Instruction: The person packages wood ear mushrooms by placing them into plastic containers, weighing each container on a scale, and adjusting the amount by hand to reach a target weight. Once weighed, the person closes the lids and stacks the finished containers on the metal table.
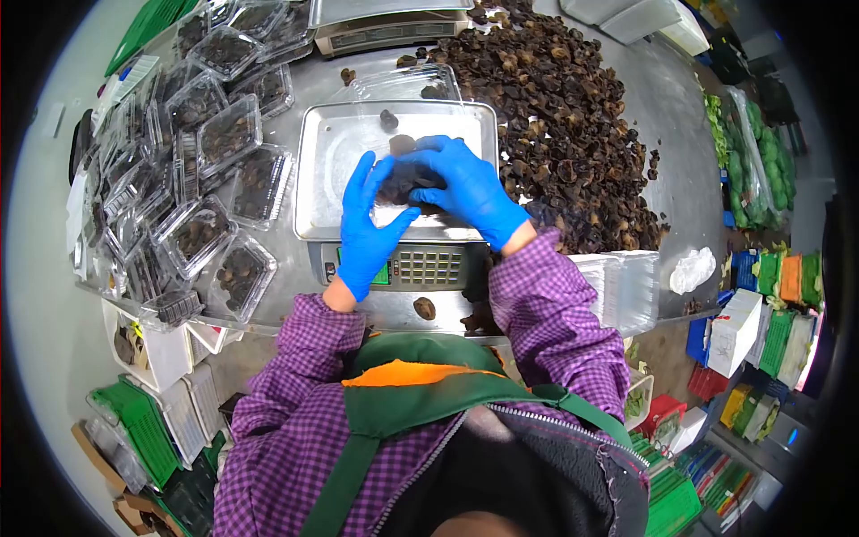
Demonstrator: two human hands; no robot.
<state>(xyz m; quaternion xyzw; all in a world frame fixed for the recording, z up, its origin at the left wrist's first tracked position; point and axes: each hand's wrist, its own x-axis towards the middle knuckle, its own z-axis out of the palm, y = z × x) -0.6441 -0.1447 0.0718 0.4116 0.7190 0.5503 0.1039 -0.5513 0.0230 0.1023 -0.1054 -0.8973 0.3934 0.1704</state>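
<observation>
My right hand (466, 185), in a blue glove, curls its fingers round a clump of dark brown mushrooms (404, 182), blurred in places. Facing it from the left, my gloved left hand (367, 231) has its thumb and fingers spread beside the clump and holds nothing. Both hands are over the metal tray (320, 201) of a digital scale (429, 267), whose keypad faces me. A loose mushroom piece (388, 120) shows beyond my fingers. At the tray's far edge lies a clear plastic lid or box (371, 85).
A large heap of mushrooms (573, 134) covers the table's right side. Filled clear boxes (228, 134) pile up at left. Stacked clear plastic containers (626, 288) stand near right, with crumpled white plastic (693, 270) beyond. Another scale (385, 31) stands at the back.
</observation>
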